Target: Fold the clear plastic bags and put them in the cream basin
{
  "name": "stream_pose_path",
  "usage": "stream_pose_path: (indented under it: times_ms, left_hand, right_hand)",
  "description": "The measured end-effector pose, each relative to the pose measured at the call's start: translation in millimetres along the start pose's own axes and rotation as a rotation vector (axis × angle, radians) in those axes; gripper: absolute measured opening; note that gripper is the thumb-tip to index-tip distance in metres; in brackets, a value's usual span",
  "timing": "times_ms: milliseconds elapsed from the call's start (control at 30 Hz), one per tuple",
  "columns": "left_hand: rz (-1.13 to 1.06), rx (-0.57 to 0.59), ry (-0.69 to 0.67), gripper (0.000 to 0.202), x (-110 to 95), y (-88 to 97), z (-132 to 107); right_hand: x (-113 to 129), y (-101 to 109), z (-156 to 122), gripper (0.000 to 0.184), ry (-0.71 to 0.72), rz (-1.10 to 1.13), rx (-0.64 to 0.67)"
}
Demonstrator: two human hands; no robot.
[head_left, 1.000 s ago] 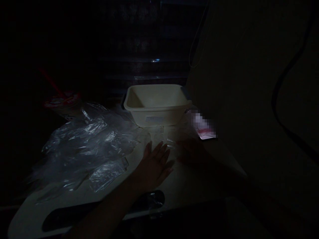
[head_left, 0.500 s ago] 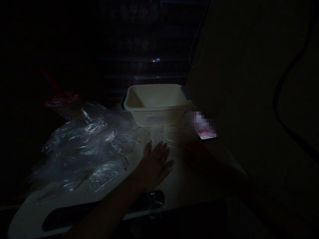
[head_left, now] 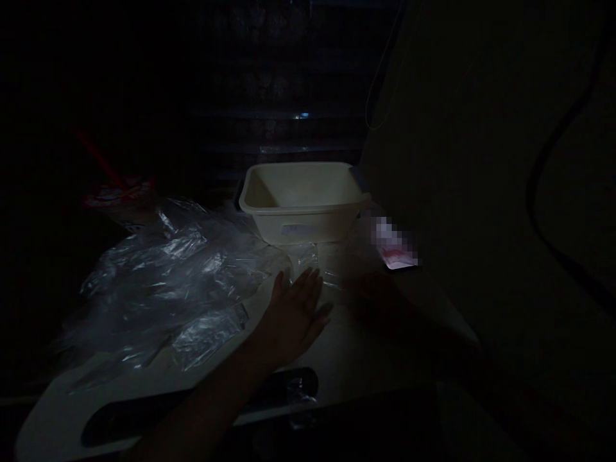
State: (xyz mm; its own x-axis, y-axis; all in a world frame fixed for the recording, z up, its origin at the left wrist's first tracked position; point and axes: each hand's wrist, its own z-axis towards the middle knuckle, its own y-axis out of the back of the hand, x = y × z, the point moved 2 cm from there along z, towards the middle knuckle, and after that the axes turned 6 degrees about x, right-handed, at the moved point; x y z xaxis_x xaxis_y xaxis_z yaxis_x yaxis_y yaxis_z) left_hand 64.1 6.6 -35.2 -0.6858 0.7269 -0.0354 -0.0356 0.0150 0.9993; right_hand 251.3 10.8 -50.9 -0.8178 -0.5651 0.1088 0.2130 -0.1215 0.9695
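Note:
My left hand (head_left: 293,314) lies palm down over the pale tabletop (head_left: 317,372), its fingers stretched out and the thumb apart. Clear plastic (head_left: 308,256) lies just past its fingertips, in front of a cream basin (head_left: 308,224). In deep shadow to the right, my right hand (head_left: 373,295) is near the plastic; its fingers are too dark to make out. A big heap of clear plastic bags (head_left: 192,282) spreads to the left, with a smaller folded piece (head_left: 209,337) at its near edge.
A cup with a red rim and straw (head_left: 120,192) stands behind the bags. A lit phone (head_left: 397,250) lies right of the basin. Near the front edge is a dark slot (head_left: 125,414), with a scrap of clear plastic (head_left: 301,401) hanging there. A wall (head_left: 481,160) rises at the right.
My left hand has shifted slightly left and its fingers are a little closer together. The clear plastic past its fingertips has moved a bit. The basin, bags and phone stay put.

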Motion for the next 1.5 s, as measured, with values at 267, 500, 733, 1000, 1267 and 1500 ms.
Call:
stream_pose_path:
  times_ms: [267, 500, 733, 1000, 1267, 1500]
  left_hand:
    - [-0.111, 0.080, -0.135, 0.052, -5, -3.8, -2]
    - [-0.124, 0.086, -0.166, 0.046, -6, 0.0, -4]
    - [-0.130, 0.081, -0.158, 0.049, -7, 0.2, -3]
    - [-0.142, 0.105, -0.151, 0.048, -7, 1.8, -5]
    - [-0.212, 0.077, -0.169, 0.048, -7, 5.1, -5]
    - [-0.419, 0.009, -0.079, 0.041, 10, 25.0, -18]
  right_hand:
    - [6, 0, -3, 0.030, 0.076, -0.143, 0.109]
    - [-3, -2, 3, 0.026, 0.047, -0.132, 0.125]
    - [-2, -1, 14, 0.037, 0.142, -0.233, 0.113]
    - [-6, -5, 20, 0.039, 0.102, -0.264, 0.123]
    - [-3, 2, 23, 0.037, 0.104, -0.141, 0.064]
    - [2, 8, -6, 0.042, 0.203, -0.004, 0.209]
